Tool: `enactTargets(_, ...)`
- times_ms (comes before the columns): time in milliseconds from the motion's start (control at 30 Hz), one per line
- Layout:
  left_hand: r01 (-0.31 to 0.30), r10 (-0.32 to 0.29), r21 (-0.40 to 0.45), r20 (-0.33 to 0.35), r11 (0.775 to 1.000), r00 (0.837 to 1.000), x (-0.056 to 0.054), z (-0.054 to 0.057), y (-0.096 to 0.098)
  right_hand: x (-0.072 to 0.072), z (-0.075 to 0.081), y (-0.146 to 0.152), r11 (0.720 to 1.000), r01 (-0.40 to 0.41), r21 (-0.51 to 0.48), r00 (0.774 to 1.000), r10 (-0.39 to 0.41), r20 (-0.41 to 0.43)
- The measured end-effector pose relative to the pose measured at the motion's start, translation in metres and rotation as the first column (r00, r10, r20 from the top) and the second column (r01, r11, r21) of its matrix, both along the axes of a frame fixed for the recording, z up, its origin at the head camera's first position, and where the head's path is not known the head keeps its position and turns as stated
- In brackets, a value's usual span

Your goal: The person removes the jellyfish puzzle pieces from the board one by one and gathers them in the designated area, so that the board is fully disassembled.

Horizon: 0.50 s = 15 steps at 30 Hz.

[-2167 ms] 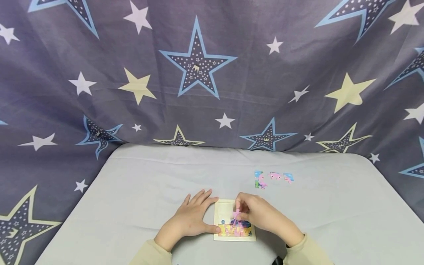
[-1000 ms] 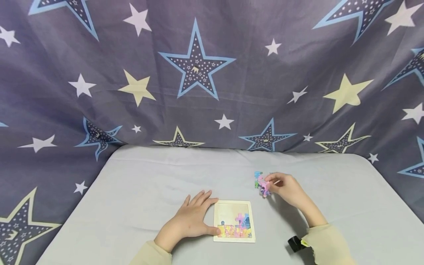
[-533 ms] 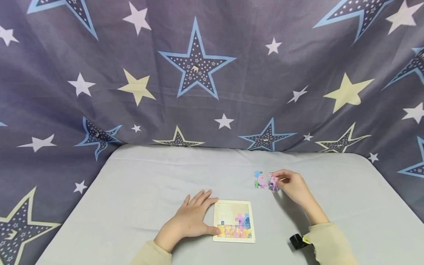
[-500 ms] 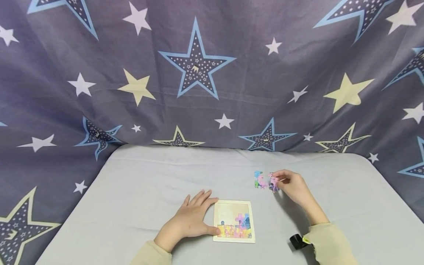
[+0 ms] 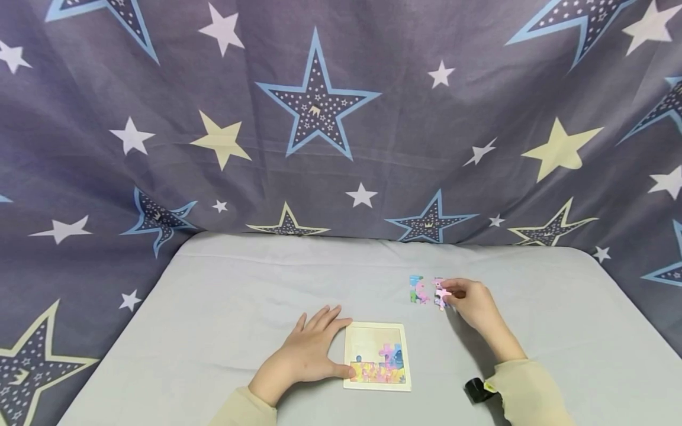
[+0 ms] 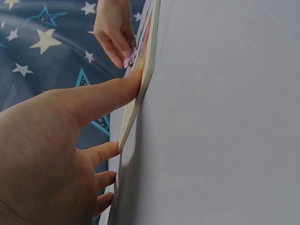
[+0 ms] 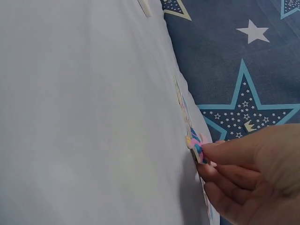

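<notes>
My left hand [image 5: 311, 349] lies spread along the left side of a shallow puzzle tray [image 5: 406, 355], its thumb and forefinger touching the rim. Joined jigsaw pieces [image 5: 375, 371] in yellow, pink and blue fill the tray's lower part, and its bare base shows above them. Farther back on the right, my right hand [image 5: 471, 302] pinches a pink and dark blue jigsaw piece [image 5: 441, 296] between thumb and fingers. The right wrist view has this piece [image 7: 196, 144] tilted in the fingertips, close over the cloth. Its far end overlaps a loose pink piece [image 5: 438, 281] in the head view.
Just left of the pinched piece lies a loose blue, green and pink piece [image 5: 418, 290]. A pale grey cloth [image 5: 240, 296] covers the table, with a star-printed curtain [image 5: 319, 177] behind it. A black object [image 5: 476, 390] hangs at the right sleeve.
The right hand has carried its piece from over the tray to the loose pieces at the back right, then slightly farther right, turning it a little. The left hand stays on the tray.
</notes>
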<state>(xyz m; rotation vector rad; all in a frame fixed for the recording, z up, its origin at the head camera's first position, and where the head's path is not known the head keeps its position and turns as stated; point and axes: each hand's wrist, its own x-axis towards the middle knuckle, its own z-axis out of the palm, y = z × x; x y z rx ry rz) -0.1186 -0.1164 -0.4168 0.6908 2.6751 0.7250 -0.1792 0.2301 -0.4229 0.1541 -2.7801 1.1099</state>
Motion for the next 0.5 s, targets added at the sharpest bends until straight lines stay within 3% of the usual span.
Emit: enactTargets(500,-0.002,0.002,-0.009,-0.004,1.0,1.0,0.0,-0.0006,0.0003,0.0029,0.0066,-0.0069,0.998,-0.004,0.055,1.0,0.003,0.018)
